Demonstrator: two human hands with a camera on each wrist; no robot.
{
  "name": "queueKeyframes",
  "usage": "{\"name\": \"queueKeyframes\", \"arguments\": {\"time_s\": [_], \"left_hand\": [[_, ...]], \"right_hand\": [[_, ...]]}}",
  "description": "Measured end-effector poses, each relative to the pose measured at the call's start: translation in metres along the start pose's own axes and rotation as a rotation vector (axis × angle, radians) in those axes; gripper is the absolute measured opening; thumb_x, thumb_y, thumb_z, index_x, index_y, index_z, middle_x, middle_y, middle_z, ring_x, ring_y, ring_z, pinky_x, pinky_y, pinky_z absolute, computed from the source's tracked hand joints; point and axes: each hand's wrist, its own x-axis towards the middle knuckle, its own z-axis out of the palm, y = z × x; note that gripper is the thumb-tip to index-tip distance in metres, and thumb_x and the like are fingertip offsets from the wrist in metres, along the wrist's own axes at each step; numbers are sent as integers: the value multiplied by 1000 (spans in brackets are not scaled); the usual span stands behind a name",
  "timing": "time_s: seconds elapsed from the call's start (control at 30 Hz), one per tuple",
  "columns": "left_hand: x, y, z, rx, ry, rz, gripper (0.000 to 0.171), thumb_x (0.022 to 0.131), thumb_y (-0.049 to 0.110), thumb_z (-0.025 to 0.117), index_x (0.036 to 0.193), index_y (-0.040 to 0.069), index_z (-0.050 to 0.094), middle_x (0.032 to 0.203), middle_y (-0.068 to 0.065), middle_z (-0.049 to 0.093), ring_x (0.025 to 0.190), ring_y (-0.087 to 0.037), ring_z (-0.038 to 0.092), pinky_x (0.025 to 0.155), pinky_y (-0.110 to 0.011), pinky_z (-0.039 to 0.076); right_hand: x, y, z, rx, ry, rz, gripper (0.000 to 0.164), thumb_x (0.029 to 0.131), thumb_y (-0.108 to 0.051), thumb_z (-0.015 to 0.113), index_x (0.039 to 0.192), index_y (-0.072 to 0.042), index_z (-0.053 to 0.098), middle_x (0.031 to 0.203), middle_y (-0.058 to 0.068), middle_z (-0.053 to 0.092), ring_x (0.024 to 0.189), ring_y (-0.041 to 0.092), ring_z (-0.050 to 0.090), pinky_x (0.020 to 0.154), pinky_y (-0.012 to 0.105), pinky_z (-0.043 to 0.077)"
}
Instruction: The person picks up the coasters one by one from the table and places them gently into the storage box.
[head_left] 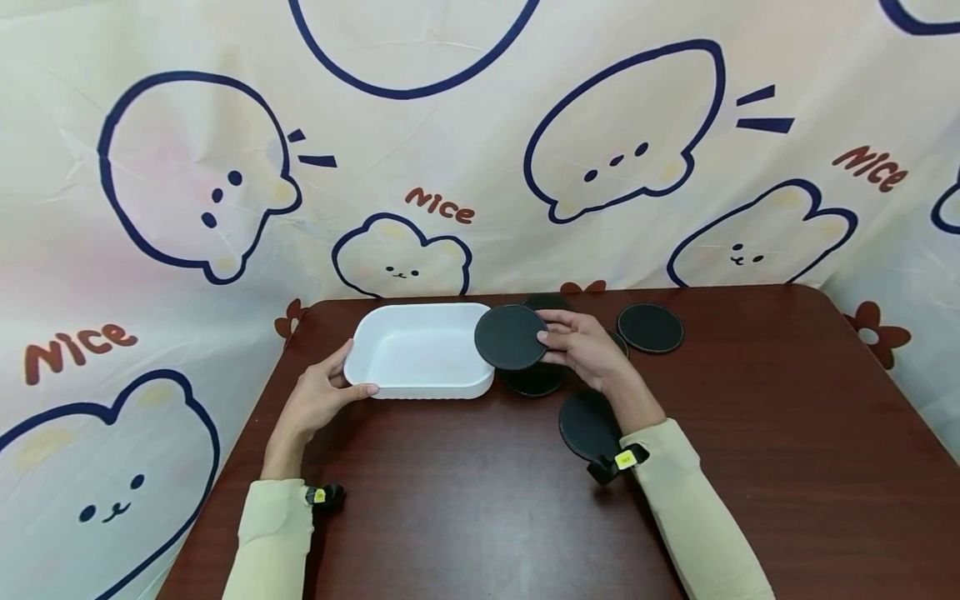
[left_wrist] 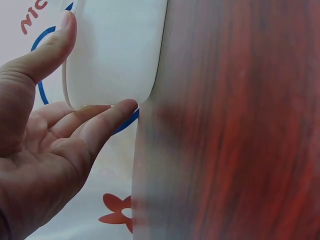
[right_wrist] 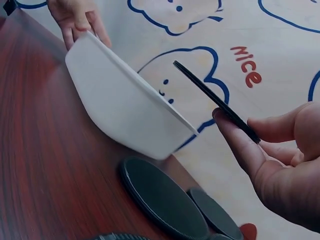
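Observation:
A white rectangular tray with rounded corners [head_left: 416, 350] is at the back left of the table. My left hand [head_left: 318, 392] grips its left end, thumb at the front corner and fingers at the far side; the left wrist view shows the fingertips against the tray [left_wrist: 112, 55]. My right hand [head_left: 588, 346] pinches a round black coaster [head_left: 510, 337] by its right edge. That coaster is above the table, overlapping the tray's right end in the head view. From the right wrist, the coaster [right_wrist: 215, 100] appears edge-on between thumb and fingers, apart from the tray.
Several more black coasters lie on the brown table [head_left: 480, 500]: one by the tray's right end [head_left: 534, 382], a coaster at the back right [head_left: 650, 327], and another coaster under the right wrist [head_left: 588, 425]. A cartoon-printed cloth [head_left: 495, 150] hangs behind the table.

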Motion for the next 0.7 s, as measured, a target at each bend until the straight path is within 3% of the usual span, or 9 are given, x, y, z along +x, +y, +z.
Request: {"name": "queueKeyframes", "arguments": {"time_s": [0.33, 0.5, 0.7], "left_hand": [[-1, 0, -1, -15, -10, 14, 105, 92, 25, 88, 172, 12, 20, 172, -21, 36, 143, -39, 60, 97, -16, 57], [0, -1, -1, -23, -14, 16, 105, 92, 24, 88, 172, 10, 20, 172, -22, 36, 144, -39, 58, 94, -12, 55], [0, -3, -2, -30, -20, 20, 104, 93, 23, 87, 172, 11, 20, 172, -22, 35, 146, -38, 56, 95, -13, 55]], "right_hand": [[15, 5, 34, 56, -4, 13, 57, 111, -3, 54, 166, -4, 39, 161, 27, 50, 119, 14, 72, 94, 26, 64], [22, 8, 50, 103, 15, 13, 55, 109, 1, 55, 163, -3, 43, 158, 26, 53, 120, 17, 71, 92, 27, 64], [30, 12, 64, 129, 36, 10, 56, 108, 3, 55, 162, 0, 43, 155, 29, 54, 106, 11, 73, 85, 23, 64]]}}
